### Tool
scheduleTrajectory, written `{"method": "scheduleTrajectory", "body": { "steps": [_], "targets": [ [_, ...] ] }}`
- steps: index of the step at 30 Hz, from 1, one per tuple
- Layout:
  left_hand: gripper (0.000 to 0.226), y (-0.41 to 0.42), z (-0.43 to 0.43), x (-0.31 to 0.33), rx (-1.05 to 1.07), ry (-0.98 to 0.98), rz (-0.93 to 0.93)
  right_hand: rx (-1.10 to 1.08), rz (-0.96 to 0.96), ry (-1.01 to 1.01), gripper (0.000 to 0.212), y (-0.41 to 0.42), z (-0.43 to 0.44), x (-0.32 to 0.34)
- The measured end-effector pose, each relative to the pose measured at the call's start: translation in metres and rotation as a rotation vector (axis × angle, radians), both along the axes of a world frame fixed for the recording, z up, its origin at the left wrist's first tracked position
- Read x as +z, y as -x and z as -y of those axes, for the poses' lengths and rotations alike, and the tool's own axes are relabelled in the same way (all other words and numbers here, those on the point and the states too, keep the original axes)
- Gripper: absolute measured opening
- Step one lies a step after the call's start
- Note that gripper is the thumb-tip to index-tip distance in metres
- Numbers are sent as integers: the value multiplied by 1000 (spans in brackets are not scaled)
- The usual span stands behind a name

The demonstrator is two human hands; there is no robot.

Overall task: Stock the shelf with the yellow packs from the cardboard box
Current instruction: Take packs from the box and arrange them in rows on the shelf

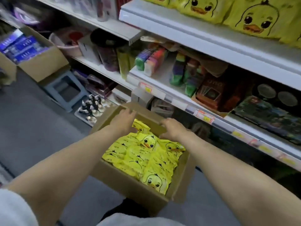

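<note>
The cardboard box [130,181] sits low in front of the shelving, open, and the yellow packs [143,160] fill it from the near wall to the far wall, lying flat and overlapping, duck faces up. None is in hand yet.

Both bare arms reach across to the box's far edge. The right grip [172,128] has its fingers curled over the edge of the far flap [146,116], holding it. The left grip [125,116] lies on the same flap toward the far left corner; it is too blurred for me to tell whether it clasps the card or only rests there.

From where I stand those packs look like soft plastic pouches: light, puffy, glossy and likely a bit slippery, so a big stack would probably slide apart. I'd take a few at a time, pinched across the flat faces near the middle or along a sealed edge, not squeezed hard, since the contents may crush. The one propped up near the far wall looks easiest to lift first.

The top shelf [187,30] already carries matching duck packs [254,18] standing along its front edge, so that seems the place for the rest.
</note>
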State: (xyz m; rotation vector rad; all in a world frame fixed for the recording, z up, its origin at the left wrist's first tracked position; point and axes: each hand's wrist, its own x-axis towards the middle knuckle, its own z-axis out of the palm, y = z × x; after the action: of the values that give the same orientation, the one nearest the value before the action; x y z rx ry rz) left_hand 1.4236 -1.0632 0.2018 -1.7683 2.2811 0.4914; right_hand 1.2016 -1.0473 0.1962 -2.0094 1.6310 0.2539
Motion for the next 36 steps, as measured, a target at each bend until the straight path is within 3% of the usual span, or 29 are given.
{"method": "scheduleTrajectory", "body": {
  "steps": [6, 10, 17, 23, 31, 36],
  "targets": [
    [72, -25, 39, -73, -71, -183, -56, -144, -65, -223, 61, -3, 14, -72],
    [67, -20, 67, -118, -140, -235, -84, -230, -94, -256, 64, 13, 20, -113],
    [69, -23, 87, -185, -158, -160, -123, -271, -193, -283, 79, 24, 6, -172],
    [66, -23, 85, -215, -175, -30, -128, -121, -381, -206, 80, 28, -2, -198],
    [39, -24, 87, -229, -113, 54, -66, 52, -560, -117, 60, 32, -14, -213],
    [34, -23, 83, -219, -35, 1, -111, 37, -556, -98, 31, 34, -15, -211]
  ]
}}
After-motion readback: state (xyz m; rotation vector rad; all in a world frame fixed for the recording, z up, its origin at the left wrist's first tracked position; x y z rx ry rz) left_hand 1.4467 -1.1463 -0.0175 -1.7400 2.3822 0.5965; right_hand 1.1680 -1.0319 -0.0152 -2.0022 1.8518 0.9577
